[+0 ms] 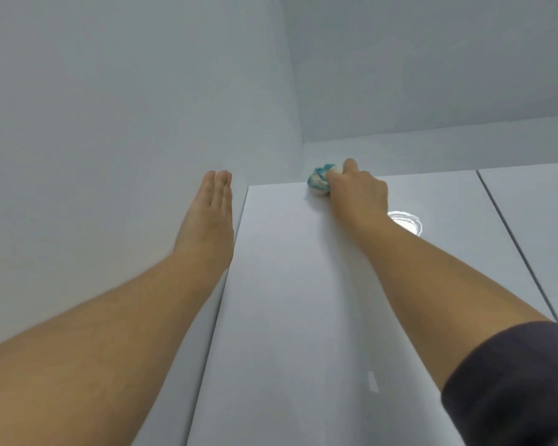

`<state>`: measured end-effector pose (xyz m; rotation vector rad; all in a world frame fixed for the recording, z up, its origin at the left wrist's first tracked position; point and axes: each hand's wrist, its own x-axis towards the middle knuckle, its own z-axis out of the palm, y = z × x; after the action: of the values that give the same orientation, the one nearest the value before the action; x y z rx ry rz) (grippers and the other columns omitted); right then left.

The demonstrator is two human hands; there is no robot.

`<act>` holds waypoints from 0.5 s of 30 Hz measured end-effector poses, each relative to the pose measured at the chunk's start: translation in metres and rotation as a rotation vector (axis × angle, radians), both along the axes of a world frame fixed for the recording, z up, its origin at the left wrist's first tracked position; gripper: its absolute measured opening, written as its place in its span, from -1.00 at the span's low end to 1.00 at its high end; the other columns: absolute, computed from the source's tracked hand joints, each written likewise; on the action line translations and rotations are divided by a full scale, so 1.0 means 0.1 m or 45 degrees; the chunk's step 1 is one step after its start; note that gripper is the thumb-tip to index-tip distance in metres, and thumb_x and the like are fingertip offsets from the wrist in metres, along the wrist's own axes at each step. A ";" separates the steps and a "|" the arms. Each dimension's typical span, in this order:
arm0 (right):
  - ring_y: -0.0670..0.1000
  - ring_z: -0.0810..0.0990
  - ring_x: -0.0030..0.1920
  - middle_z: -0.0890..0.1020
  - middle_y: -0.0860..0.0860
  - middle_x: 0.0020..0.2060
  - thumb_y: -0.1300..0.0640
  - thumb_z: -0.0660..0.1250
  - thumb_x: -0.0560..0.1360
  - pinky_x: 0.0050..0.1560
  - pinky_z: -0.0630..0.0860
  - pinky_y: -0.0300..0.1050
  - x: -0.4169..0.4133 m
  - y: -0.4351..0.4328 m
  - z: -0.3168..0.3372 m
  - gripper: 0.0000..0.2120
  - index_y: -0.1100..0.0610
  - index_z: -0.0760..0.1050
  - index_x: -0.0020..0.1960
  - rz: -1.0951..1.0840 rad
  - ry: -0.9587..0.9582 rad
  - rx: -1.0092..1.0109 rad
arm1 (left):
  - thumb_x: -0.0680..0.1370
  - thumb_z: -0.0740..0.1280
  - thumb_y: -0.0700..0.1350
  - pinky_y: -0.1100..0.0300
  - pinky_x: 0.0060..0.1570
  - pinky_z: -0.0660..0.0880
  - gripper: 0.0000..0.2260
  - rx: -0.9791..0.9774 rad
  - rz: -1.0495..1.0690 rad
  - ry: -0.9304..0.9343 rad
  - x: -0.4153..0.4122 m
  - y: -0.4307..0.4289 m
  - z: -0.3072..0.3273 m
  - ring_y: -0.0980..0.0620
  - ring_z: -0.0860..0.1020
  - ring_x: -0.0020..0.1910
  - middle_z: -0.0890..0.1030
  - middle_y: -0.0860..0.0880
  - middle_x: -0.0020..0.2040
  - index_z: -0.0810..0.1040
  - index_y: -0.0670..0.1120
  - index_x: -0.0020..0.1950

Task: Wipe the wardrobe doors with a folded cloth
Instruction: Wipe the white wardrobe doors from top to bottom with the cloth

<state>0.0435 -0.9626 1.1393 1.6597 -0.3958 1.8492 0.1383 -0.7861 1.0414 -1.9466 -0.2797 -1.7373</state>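
right grip [358,188] curled round bunched cloth [318,183], cloth poking out just ahead, pressed on door [303,300] near top edge | left grip [210,217] flat, fingers straight, well left of right grip | cloth: light, soft, squashy, best held bunched in palm | door: stiff, glossy, probably slick

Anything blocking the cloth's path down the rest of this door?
Nothing visible does. The right hand holds the cloth at the top edge of the wardrobe door; the panel below is bare apart from a light reflection. The left hand is stretched flat beside the wall, left of the door, off the panel.
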 end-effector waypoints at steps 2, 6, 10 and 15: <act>0.22 0.48 0.09 0.40 0.16 0.13 0.29 0.14 0.56 -0.15 0.30 -0.04 -0.19 -0.18 0.03 -0.73 0.18 0.45 0.22 -0.023 -0.085 0.093 | 0.65 -0.14 -0.06 -0.26 0.46 -0.20 -0.44 0.023 0.016 -0.012 0.01 0.01 -0.01 -0.36 -0.20 0.51 -0.16 -0.42 0.51 -0.17 -0.43 0.49; 0.21 0.38 0.15 0.37 0.16 0.14 0.31 0.21 0.49 -0.08 0.35 0.01 -0.63 -0.56 0.02 -0.72 0.19 0.45 0.18 -0.091 -0.254 0.332 | 0.66 -0.12 -0.05 -0.30 0.44 -0.22 -0.45 0.073 0.047 0.015 0.00 0.01 -0.02 -0.37 -0.20 0.51 -0.16 -0.41 0.51 -0.16 -0.41 0.49; 0.21 0.35 0.15 0.34 0.17 0.15 0.31 0.26 0.44 -0.05 0.34 0.02 -0.99 -0.83 -0.07 -0.72 0.19 0.44 0.15 -0.134 -0.374 0.528 | 0.65 -0.14 -0.06 -0.30 0.44 -0.23 -0.45 0.069 0.061 0.027 -0.01 0.01 -0.02 -0.37 -0.20 0.51 -0.17 -0.42 0.50 -0.19 -0.43 0.48; 0.24 0.39 0.06 0.34 0.20 0.14 0.29 0.20 0.51 -0.17 0.32 -0.01 -1.11 -0.96 -0.17 -0.76 0.19 0.43 0.17 -0.001 -0.429 0.595 | 0.65 -0.14 -0.06 -0.29 0.43 -0.23 -0.44 0.067 0.029 0.047 -0.04 0.01 -0.02 -0.37 -0.19 0.51 -0.18 -0.42 0.50 -0.19 -0.44 0.47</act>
<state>-0.0677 -1.0590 1.1219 1.6207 -1.0367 2.1556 0.1341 -0.7850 1.0396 -1.9287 -0.2401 -1.6759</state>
